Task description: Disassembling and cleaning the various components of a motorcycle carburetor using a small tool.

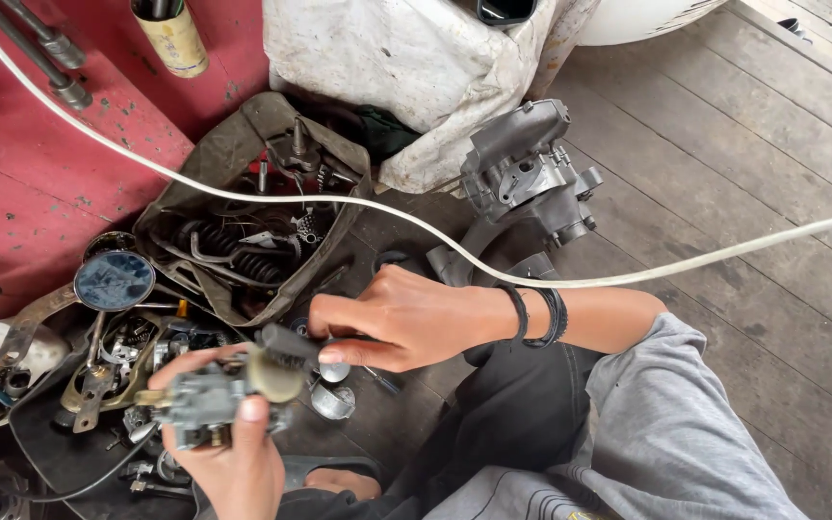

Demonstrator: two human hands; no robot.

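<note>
My left hand (228, 453) grips a small grey metal carburettor (206, 400) with a brass-coloured round part, held low at the left. My right hand (402, 318) holds a dark brush (286, 349), its bristled head resting against the carburettor's top. Two black bands circle my right wrist. Below the hands lie small round metal parts (332, 400) on the dark floor.
An open, grimy tool bag (243, 217) with springs and bolts lies behind the hands. A grey engine part (527, 173) stands at the centre back. A white cable (435, 236) crosses the view. A round mirror (114, 280) and scrap parts lie left; wooden planks (743, 193) lie right.
</note>
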